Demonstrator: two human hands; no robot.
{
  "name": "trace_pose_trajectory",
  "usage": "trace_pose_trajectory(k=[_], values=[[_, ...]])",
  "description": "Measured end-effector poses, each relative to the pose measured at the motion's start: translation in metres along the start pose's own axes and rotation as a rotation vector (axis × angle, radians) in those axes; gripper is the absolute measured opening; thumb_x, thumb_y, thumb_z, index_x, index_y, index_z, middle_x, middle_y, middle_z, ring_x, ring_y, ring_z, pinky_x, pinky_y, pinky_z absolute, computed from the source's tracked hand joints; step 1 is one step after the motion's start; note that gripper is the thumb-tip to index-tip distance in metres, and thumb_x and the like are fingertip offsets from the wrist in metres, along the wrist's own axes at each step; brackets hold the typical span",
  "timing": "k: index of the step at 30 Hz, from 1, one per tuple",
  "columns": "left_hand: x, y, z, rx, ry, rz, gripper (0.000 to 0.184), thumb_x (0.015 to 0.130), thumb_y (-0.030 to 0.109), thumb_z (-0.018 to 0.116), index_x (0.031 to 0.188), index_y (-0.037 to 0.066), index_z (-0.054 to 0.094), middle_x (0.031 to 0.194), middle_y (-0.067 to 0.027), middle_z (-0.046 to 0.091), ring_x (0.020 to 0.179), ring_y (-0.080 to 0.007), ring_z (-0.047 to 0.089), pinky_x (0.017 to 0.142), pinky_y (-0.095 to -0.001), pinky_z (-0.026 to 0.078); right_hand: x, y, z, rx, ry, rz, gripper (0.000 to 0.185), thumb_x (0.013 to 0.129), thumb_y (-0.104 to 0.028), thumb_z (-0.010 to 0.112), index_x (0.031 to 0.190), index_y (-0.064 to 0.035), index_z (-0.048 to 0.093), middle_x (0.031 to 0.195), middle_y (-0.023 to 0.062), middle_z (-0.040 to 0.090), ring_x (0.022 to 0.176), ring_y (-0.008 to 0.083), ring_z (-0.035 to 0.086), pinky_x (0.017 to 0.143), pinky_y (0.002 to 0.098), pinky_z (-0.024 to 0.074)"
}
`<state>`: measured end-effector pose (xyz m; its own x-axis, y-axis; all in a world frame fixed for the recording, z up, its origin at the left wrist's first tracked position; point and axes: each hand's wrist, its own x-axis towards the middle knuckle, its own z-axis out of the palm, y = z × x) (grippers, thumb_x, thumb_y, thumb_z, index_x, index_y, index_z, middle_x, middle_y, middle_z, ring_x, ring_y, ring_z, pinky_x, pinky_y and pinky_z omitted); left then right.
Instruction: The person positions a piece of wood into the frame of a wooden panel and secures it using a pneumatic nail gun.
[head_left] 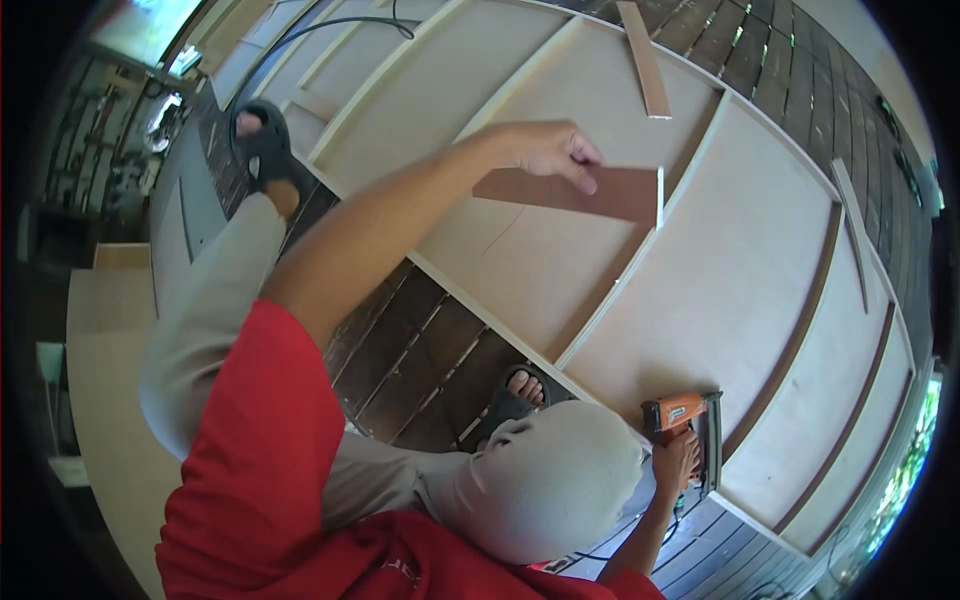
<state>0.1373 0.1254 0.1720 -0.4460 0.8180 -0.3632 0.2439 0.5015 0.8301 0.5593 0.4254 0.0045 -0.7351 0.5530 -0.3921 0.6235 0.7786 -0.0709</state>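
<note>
My left hand (555, 152) stretches out over a large pale framed panel (720, 290). Its thumb and fingers pinch the upper edge of a short brown wooden strip (630, 192), whose pale right end meets one of the panel's cross battens (690, 165). Close to the panel's near edge, my right hand (675, 462) is wrapped round the handle of an orange and black nail gun (683, 408). The nail gun's head rests at or just above the panel; I cannot tell whether it touches.
Another wooden strip (645, 65) lies across the panel's far part, and a thin strip (852, 230) lies on its right side. A dark hose (330, 22) runs over the upper left. Dark slatted flooring (400, 350) surrounds the panel. A plywood sheet (110, 400) stands at left.
</note>
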Motion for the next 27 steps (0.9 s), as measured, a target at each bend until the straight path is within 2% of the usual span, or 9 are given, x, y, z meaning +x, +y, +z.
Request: trace_pose_trajectory(k=[3, 5, 6, 9, 11, 13, 14, 16, 27], values=[[-0.014, 0.017, -0.024, -0.101, 0.126, 0.029, 0.020, 0.084, 0.018, 0.069, 0.091, 0.000, 0.066, 0.078, 0.0040, 0.063, 0.072, -0.0058, 0.052, 0.070, -0.0268, 0.043, 0.000, 0.017, 0.012, 0.009, -0.027, -0.033, 0.047, 0.068, -0.017, 0.068, 0.103, 0.0015, 0.042, 0.106, 0.0221, 0.052, 0.106, 0.0410, 0.050, 0.091, 0.0510, 0.0379], [-0.021, 0.025, -0.040, -0.200, 0.245, 0.067, 0.027, 0.083, 0.022, 0.071, 0.099, 0.000, 0.067, 0.086, -0.0010, 0.066, 0.078, -0.0075, 0.054, 0.073, -0.0264, 0.044, 0.004, 0.016, 0.010, 0.053, -0.054, -0.047, 0.046, 0.070, -0.018, 0.066, 0.103, 0.0015, 0.042, 0.107, 0.0231, 0.052, 0.106, 0.0425, 0.049, 0.091, 0.0517, 0.0375], [-0.025, 0.032, -0.041, -0.285, 0.263, 0.110, 0.017, 0.085, 0.020, 0.069, 0.083, 0.004, 0.064, 0.074, 0.0065, 0.054, 0.074, -0.0054, 0.047, 0.073, -0.0241, 0.039, 0.006, 0.015, 0.002, 0.068, -0.125, -0.030, 0.048, 0.071, -0.019, 0.064, 0.106, 0.0028, 0.041, 0.109, 0.0254, 0.050, 0.107, 0.0445, 0.048, 0.094, 0.0523, 0.0362], [-0.027, 0.035, -0.038, -0.288, 0.395, 0.189, 0.020, 0.084, 0.021, 0.069, 0.078, 0.004, 0.061, 0.071, 0.0065, 0.049, 0.072, -0.0066, 0.043, 0.069, -0.0249, 0.037, 0.013, 0.034, 0.008, 0.132, -0.261, -0.088, 0.061, 0.071, -0.023, 0.061, 0.118, 0.0048, 0.035, 0.115, 0.0295, 0.048, 0.110, 0.0473, 0.044, 0.097, 0.0532, 0.0344], [-0.029, 0.021, -0.046, -0.211, 0.372, 0.168, 0.029, 0.082, 0.025, 0.072, 0.097, 0.001, 0.067, 0.084, -0.0005, 0.064, 0.079, -0.0085, 0.054, 0.072, -0.0269, 0.044, 0.009, 0.028, 0.001, 0.080, -0.239, -0.106, 0.059, 0.075, -0.030, 0.065, 0.117, 0.0028, 0.038, 0.117, 0.0288, 0.050, 0.111, 0.0458, 0.047, 0.095, 0.0507, 0.0382], [-0.043, 0.023, -0.046, -0.282, 0.410, 0.174, 0.027, 0.083, 0.024, 0.071, 0.096, 0.000, 0.067, 0.083, -0.0002, 0.064, 0.078, -0.0078, 0.054, 0.071, -0.0260, 0.044, 0.015, 0.026, -0.003, 0.253, -0.342, -0.138, 0.063, 0.071, -0.025, 0.060, 0.120, 0.0044, 0.034, 0.116, 0.0314, 0.049, 0.111, 0.0479, 0.045, 0.095, 0.0545, 0.0356], [-0.051, 0.023, -0.047, -0.279, 0.444, 0.167, 0.027, 0.083, 0.024, 0.071, 0.096, 0.000, 0.067, 0.083, -0.0002, 0.064, 0.078, -0.0078, 0.054, 0.071, -0.0260, 0.044, 0.011, 0.018, -0.015, 0.133, -0.371, -0.071, 0.063, 0.072, -0.026, 0.060, 0.120, 0.0052, 0.034, 0.114, 0.0329, 0.051, 0.108, 0.0487, 0.047, 0.093, 0.0547, 0.0367], [-0.054, 0.030, -0.059, -0.361, 0.406, 0.186, 0.019, 0.084, 0.022, 0.069, 0.085, 0.004, 0.063, 0.079, 0.0029, 0.057, 0.077, -0.0063, 0.046, 0.072, -0.0264, 0.040, -0.002, 0.003, -0.021, 0.127, -0.296, -0.085, 0.058, 0.075, -0.027, 0.061, 0.120, 0.0017, 0.039, 0.112, 0.0313, 0.053, 0.106, 0.0462, 0.050, 0.089, 0.0536, 0.0399], [-0.031, 0.035, -0.064, -0.285, 0.588, 0.447, 0.023, 0.083, 0.021, 0.068, 0.094, 0.000, 0.066, 0.080, -0.0017, 0.063, 0.077, -0.0094, 0.052, 0.071, -0.0288, 0.043, 0.031, -0.134, -0.061, 0.061, -0.027, -0.319, 0.048, 0.080, -0.029, 0.061, 0.118, -0.0035, 0.046, 0.108, 0.0289, 0.057, 0.102, 0.0425, 0.055, 0.084, 0.0521, 0.0438]])
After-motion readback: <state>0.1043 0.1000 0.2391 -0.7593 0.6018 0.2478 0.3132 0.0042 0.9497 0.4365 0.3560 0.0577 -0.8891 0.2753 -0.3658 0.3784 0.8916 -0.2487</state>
